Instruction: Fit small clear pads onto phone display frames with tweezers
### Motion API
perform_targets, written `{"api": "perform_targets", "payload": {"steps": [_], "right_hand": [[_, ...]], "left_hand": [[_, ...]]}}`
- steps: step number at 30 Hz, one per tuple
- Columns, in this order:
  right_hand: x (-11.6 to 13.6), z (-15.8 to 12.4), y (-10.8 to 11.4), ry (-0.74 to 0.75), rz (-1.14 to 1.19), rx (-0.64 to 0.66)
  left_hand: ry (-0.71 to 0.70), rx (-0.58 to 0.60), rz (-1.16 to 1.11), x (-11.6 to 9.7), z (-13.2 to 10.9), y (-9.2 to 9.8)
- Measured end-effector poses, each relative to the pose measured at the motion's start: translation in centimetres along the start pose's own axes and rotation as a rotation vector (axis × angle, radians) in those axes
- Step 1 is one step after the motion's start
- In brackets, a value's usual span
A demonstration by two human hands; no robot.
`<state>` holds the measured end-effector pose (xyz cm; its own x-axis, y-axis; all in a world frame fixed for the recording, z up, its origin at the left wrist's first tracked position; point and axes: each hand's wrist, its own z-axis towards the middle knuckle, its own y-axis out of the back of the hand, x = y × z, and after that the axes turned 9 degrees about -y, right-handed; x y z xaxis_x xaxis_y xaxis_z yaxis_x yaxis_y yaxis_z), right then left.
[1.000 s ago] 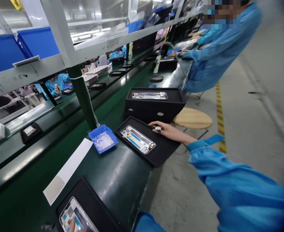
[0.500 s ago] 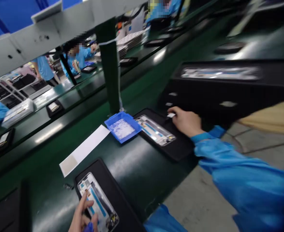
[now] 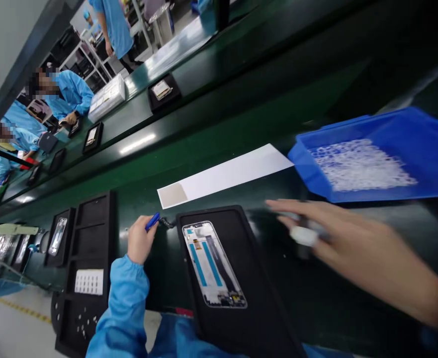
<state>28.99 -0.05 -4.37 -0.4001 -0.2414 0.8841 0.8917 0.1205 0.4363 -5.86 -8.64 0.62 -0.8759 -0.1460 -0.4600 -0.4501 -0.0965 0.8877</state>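
Note:
A phone frame (image 3: 213,266) lies in a black tray (image 3: 263,298) on the green bench in front of me. My left hand (image 3: 140,241) rests just left of that tray, closed around a blue-handled tool (image 3: 152,222). My right hand (image 3: 353,251) hovers low over the bench to the right of the tray, blurred by motion, its fingers stretched toward the left with a white cot on one fingertip. Right behind my right hand stands a blue bin (image 3: 375,159) of small clear parts.
A white paper strip (image 3: 226,175) lies behind the tray. At the left stands a black compartment tray (image 3: 88,278) with a white label sheet and small bits. More black trays with parts sit along the far belt (image 3: 162,92). Several people in blue coats work at the far left.
My view swung left and down. My right hand left the far tray and came over toward the near one. My left hand shifted off the phone frame to the tray's left side.

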Motion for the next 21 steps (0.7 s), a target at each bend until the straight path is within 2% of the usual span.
{"api": "perform_targets", "payload": {"steps": [3, 6, 8, 15, 21], "right_hand": [[2.7, 1.4, -3.4, 0.175, -0.097, 0.161], [5.0, 2.4, -6.7, 0.217, -0.137, 0.228], [6.4, 2.6, -8.6, 0.224, -0.171, 0.290], [9.7, 3.8, -13.3, 0.053, -0.175, 0.529], [9.5, 4.1, -15.8, -0.093, 0.093, 0.523]], "left_hand": [[-0.087, -0.014, 0.006, 0.4, 0.1, -1.4], [-0.166, -0.024, 0.042, 0.7, -0.1, -2.4], [-0.166, -0.019, 0.056, 1.1, 0.0, -3.0], [-0.167, -0.111, -0.179, 1.9, 0.3, -3.4], [-0.241, -0.218, -0.182, 0.9, -0.6, -3.1]]}}
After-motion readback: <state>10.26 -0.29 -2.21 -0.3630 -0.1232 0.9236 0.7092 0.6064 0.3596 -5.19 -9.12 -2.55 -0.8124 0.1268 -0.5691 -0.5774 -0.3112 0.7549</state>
